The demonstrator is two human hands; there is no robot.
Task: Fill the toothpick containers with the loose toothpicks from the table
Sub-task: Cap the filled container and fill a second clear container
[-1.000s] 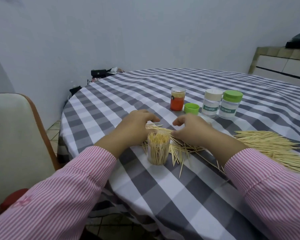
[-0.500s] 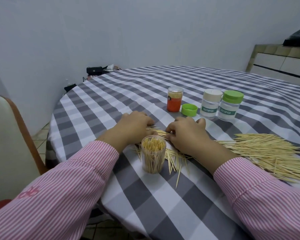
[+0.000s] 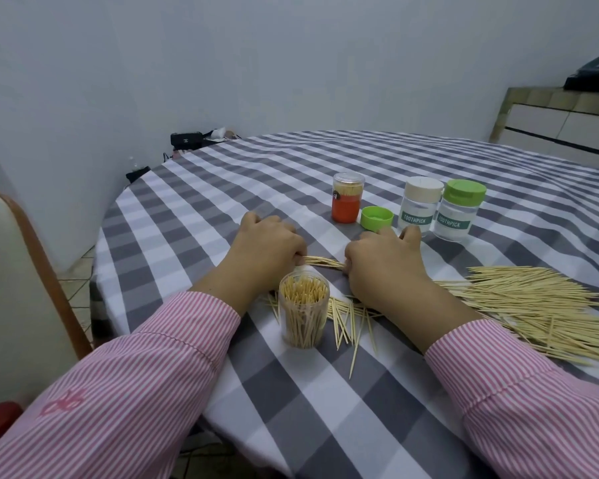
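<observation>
Hands, left (image 3: 263,250) and right (image 3: 388,264), pinch one toothpick bundle (image 3: 320,261); open jar (image 3: 303,314) nearly full, big pile (image 3: 533,305) left.

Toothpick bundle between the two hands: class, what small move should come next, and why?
Probably lift the bundle that both hands, left and right, pinch, tip it upright and lower it into the open clear container just in front, which stands uncapped.

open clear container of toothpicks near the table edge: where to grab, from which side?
Grip the clear container around its cylindrical wall at mid-height, coming from the left. It stands upright with toothpick tips filling the open mouth, so not from above, and loose toothpicks lie against its right side.
</observation>
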